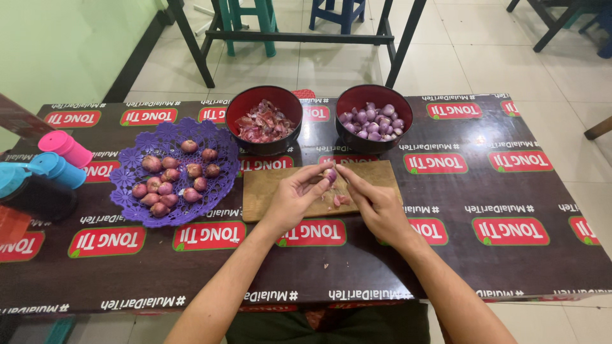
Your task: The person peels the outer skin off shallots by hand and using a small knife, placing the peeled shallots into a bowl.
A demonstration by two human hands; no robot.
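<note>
Left hand: the left hand [298, 194] is raised just above the wooden cutting board [268, 191], its fingers pinched together on a small shallot [330, 174].
Right hand: the right hand [376, 202] meets it from the other side, thumb and forefinger closed on the same shallot; whether it also holds a blade cannot be told.
Shallot: purple-pink, held between both sets of fingertips over the back half of the board, near its middle.
Peel scraps: a few pinkish bits [341, 200] lie on the board just beneath the hands.
Cutting board: lies flat on the table [510, 185], close in front of the two bowls.
Left bowl: a dark bowl with a red inside [264, 120] holds papery reddish skins.
Right bowl: a matching bowl [373, 118] holds peeled, pale purple shallots.
Basket: a purple lace-patterned plastic tray [172, 172] to the left of the board carries unpeeled brown-red shallots.
Table edge: pink [65, 148] and blue [56, 169] capped containers lie at the far left.
</note>
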